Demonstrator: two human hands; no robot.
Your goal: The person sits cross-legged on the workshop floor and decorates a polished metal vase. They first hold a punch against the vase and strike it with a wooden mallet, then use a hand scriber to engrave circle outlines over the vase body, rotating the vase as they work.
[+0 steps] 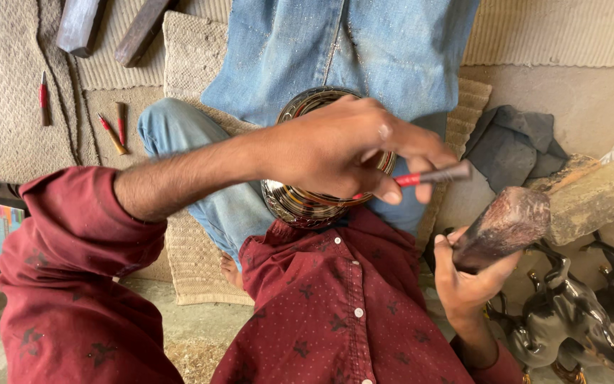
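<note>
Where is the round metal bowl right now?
The metal bowl sits mid-frame on the person's lap, partly hidden behind the left hand holding a red-banded chisel.

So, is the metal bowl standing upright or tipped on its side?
Tipped: the bowl rests on the lap, rim toward the camera, left hand across it with a chisel.

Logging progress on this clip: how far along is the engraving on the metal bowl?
Done: patterned bands already show on the metal bowl rim. In hand: left hand holds a red-banded chisel at the bowl; right hand grips a wooden mallet. Left: cannot tell, since the hand hides most of the surface.
</note>
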